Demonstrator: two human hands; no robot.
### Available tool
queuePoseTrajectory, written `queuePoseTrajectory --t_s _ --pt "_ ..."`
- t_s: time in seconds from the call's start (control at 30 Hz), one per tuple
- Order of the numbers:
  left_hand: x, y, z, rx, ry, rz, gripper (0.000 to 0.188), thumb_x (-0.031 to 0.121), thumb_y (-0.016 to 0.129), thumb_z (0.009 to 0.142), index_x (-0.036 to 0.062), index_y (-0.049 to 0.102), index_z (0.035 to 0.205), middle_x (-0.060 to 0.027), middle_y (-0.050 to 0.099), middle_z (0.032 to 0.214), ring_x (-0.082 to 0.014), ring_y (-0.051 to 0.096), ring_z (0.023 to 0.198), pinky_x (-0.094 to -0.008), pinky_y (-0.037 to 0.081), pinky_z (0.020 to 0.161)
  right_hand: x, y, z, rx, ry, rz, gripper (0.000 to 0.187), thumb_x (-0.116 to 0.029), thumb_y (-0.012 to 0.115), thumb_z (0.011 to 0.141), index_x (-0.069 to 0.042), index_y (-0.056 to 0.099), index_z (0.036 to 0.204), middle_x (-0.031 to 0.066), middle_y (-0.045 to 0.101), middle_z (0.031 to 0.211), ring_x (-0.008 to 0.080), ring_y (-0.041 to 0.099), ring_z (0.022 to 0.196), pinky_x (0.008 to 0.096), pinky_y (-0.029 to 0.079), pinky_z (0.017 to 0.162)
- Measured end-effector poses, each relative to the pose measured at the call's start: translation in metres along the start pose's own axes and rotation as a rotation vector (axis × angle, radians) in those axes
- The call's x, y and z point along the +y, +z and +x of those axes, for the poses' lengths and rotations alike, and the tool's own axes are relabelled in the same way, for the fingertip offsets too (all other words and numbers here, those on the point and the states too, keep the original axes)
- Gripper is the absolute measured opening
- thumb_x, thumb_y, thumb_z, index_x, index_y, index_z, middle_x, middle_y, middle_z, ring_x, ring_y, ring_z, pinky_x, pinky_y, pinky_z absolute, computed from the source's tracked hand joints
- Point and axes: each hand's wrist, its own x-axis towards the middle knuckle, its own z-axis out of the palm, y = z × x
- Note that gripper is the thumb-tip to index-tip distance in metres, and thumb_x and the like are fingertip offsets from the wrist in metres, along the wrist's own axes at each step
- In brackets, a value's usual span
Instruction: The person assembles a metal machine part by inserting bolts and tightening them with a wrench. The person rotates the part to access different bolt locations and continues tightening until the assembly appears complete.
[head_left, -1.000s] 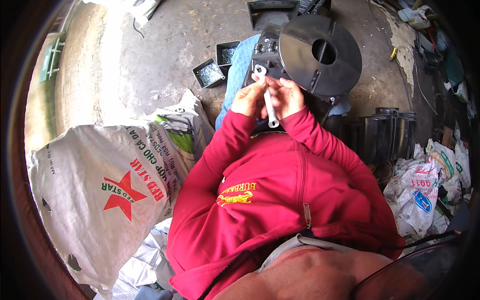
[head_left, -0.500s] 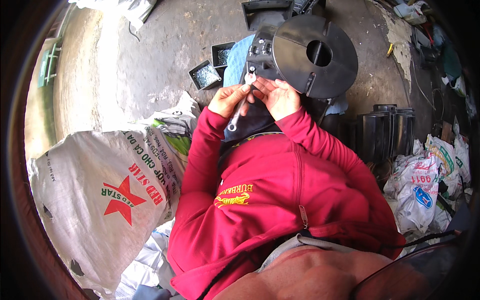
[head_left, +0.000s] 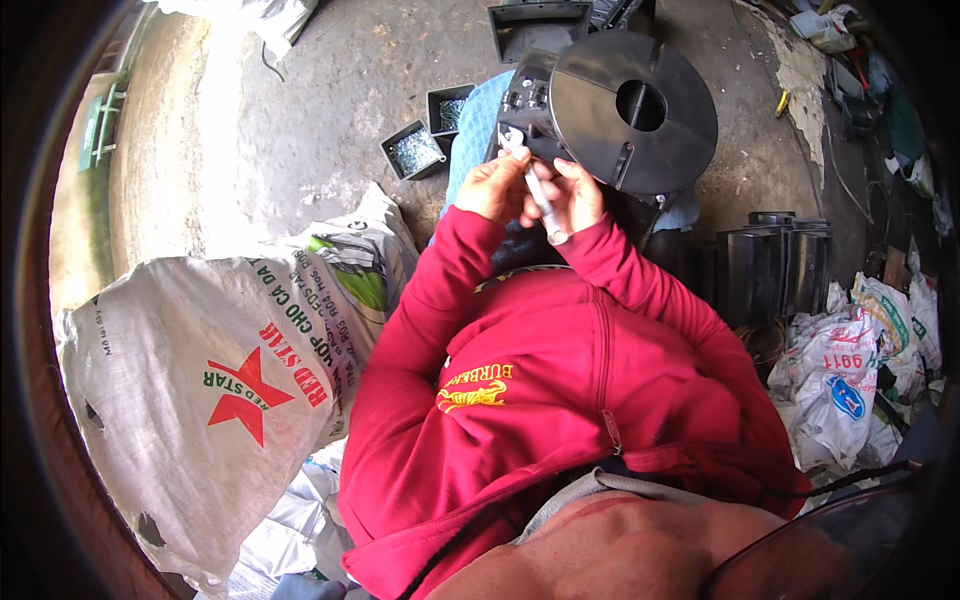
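Observation:
A black assembly (head_left: 535,122) with a large round disc (head_left: 590,105) lies across my lap; the disc has a round hole and slots. My left hand (head_left: 488,188) is closed on a silver wrench (head_left: 540,190), gripping it just below its open-ended jaw. That jaw is at the assembly's near left corner; whether it sits on a bolt I cannot make out. Beside the wrench shaft, my right hand (head_left: 580,195) has its fingers partly bent and apart, close under the disc's edge. Some of its fingertips are hidden behind the wrench and the left hand.
Two small black bins (head_left: 415,150) of metal fasteners stand on the floor left of my lap. Another black box (head_left: 540,35) is beyond the assembly. Black parts (head_left: 775,262) stand at right, near white sacks (head_left: 830,370). A large white sack (head_left: 200,400) fills the left side.
The wrench has swung: its free end went from pointing lower left to lower right. My left hand moved right with it, and the right hand's fingers bent more.

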Motion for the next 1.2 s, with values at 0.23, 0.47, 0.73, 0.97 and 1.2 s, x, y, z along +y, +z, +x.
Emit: queuePoseTrajectory --t_s 0.23,0.47,0.73,0.97,1.2 --pt "0.041 -0.036 -0.013 -0.084 -0.029 0.438 0.033 0.034 0.051 0.089 0.0071 0.061 0.074 0.0021 0.048 0.049 -0.0045 0.038 0.039 -0.0192 0.027 0.038 -0.001 0.009 0.004 0.116 -0.034 0.225 0.047 -0.028 0.038 0.086 0.009 0.048 0.114 0.0179 0.052 0.120 0.0273 0.044 0.117 0.0402 0.030 0.100" --pt "0.003 -0.021 -0.017 0.063 0.075 0.260 0.031 0.030 0.050 0.090 0.0025 0.061 0.079 -0.0039 0.056 0.058 -0.0095 0.051 0.049 -0.0195 0.038 0.047 0.001 0.001 0.004 0.072 -0.036 0.204 0.045 -0.027 0.040 0.086 0.008 0.050 0.113 0.0158 0.054 0.118 0.0260 0.049 0.113 0.0357 0.038 0.093" --pt "0.006 -0.006 -0.018 0.130 0.017 0.119 0.033 0.034 0.049 0.089 0.0058 0.058 0.076 -0.0017 0.048 0.048 -0.0108 0.041 0.035 -0.0230 0.030 0.034 -0.010 0.021 0.006 0.018 0.100 0.232 0.055 -0.035 0.043 0.085 0.011 0.045 0.116 0.0117 0.057 0.104 0.0210 0.051 0.079 0.0335 0.040 0.083" --pt "0.056 -0.048 -0.002 -0.152 -0.105 0.596 0.040 0.042 0.051 0.088 0.0067 0.059 0.071 0.0018 0.043 0.044 -0.0050 0.035 0.037 -0.0196 0.025 0.036 0.002 0.000 0.015 -0.054 0.043 0.212 0.054 -0.033 0.043 0.088 0.010 0.041 0.120 0.0206 0.048 0.122 0.0278 0.045 0.115 0.0381 0.030 0.101" --pt "0.057 -0.049 -0.022 -0.171 -0.022 0.582 0.038 0.035 0.048 0.091 0.0036 0.060 0.074 0.0007 0.047 0.047 -0.0051 0.042 0.039 -0.0194 0.031 0.039 -0.006 0.003 0.014 -0.098 0.033 0.167 0.054 -0.032 0.043 0.088 0.008 0.040 0.123 0.0202 0.044 0.128 0.0254 0.041 0.120 0.0372 0.029 0.102"
